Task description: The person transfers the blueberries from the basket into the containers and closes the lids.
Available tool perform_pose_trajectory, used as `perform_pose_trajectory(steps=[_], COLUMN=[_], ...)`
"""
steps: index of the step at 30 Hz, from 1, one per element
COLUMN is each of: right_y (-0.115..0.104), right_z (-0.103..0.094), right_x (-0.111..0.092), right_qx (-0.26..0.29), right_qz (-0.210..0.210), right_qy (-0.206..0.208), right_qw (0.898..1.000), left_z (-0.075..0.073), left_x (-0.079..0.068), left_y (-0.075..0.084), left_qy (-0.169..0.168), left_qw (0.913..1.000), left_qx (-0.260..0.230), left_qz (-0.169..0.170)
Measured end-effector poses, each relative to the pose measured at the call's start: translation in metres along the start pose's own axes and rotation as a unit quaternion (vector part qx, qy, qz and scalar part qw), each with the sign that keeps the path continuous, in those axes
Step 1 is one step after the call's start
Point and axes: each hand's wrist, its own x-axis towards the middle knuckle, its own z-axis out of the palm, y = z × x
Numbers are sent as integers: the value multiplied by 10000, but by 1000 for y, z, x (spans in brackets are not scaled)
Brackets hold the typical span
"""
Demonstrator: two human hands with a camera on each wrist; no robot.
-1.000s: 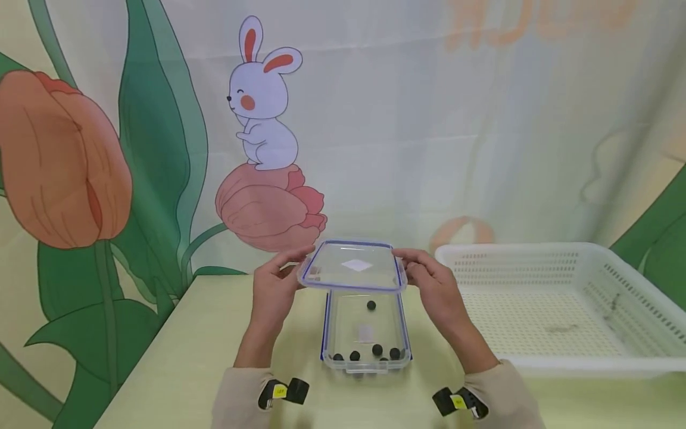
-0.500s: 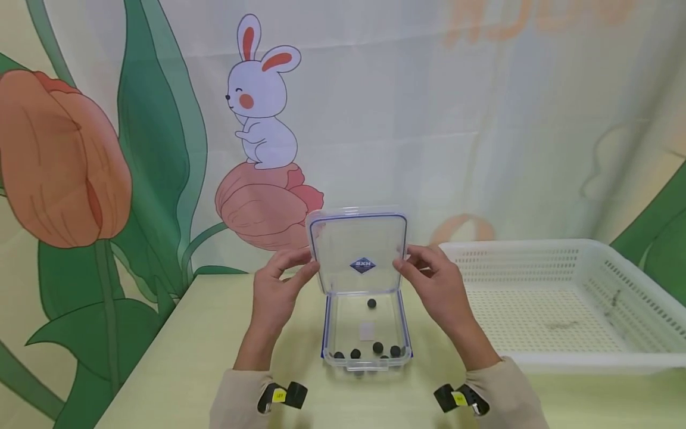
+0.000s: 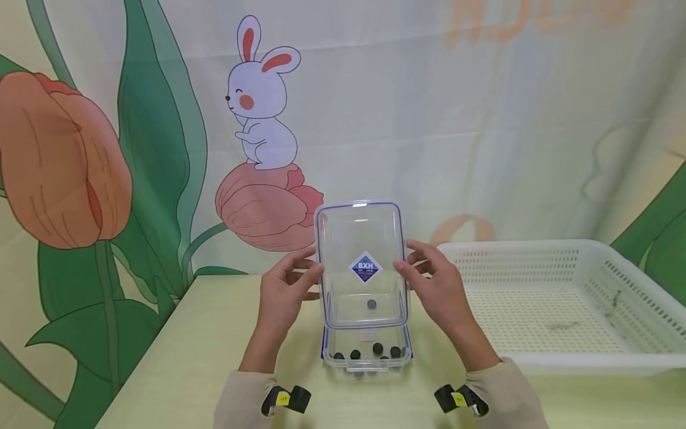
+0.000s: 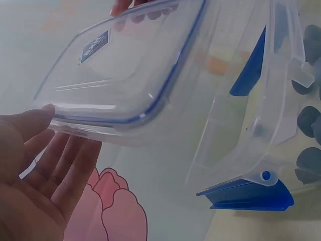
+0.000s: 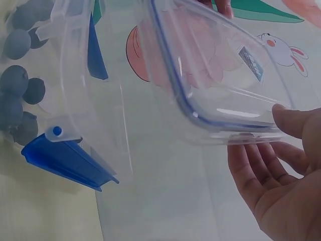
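Note:
A clear plastic lid (image 3: 361,232) with a blue seal and a blue-white diamond label is held tilted up above the back part of a clear food container (image 3: 328,342). My left hand (image 3: 289,286) pinches the lid's left edge, thumb on the near face and fingers behind. On the opposite edge, my right hand (image 3: 433,280) pinches it the same way. Several small dark balls (image 3: 377,348) lie in the container, most along its front; one shows through the lid. Blue side clips (image 4: 251,197) hang off the container in the left wrist view.
A white perforated plastic basket (image 3: 536,361) stands on the right of the pale yellow table (image 3: 187,357). Behind the table hangs a curtain (image 3: 386,119) printed with a rabbit and tulips.
The lid has swung from nearly flat to steeply tilted, its printed label now facing me. Its lower edge has come forward over the container. Both hands have kept hold of it.

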Motion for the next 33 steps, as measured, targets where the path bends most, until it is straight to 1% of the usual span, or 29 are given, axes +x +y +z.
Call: perform_pose_trajectory(steps=[5, 7, 9, 12, 15, 17, 24, 29, 33], right_y=[1, 2, 3, 6, 10, 12, 17, 17, 16], right_z=[1, 2, 3, 5, 8, 11, 18, 22, 24], right_x=[1, 2, 1, 1, 0, 0, -2, -6, -8], right_qx=[90, 81, 2, -197, -407, -584, -1424, -1884, -2047], right_qz=[141, 250, 401, 620, 768, 802, 669, 737, 832], right_qy=[-179, -274, -376, -537, -685, -758, -1053, -1258, -1359], right_qw=[9997, 9993, 9985, 9964, 9939, 9922, 9819, 9712, 9658], left_z=[0, 0, 0, 1, 3, 5, 12, 13, 13], left_x=[1, 1, 1, 1, 1, 1, -1, -2, -3], left_y=[-4, -5, -7, -9, -14, -18, -28, -31, -32], left_qy=[-42, -52, -75, -144, -203, -238, -419, -524, -626], left_qw=[9998, 9995, 9989, 9966, 9926, 9897, 9756, 9681, 9638], left_qx=[61, 99, 149, 224, 364, 521, 1130, 1425, 1520], left_qz=[-164, -282, -443, -786, -1138, -1311, -1835, -1991, -2099])
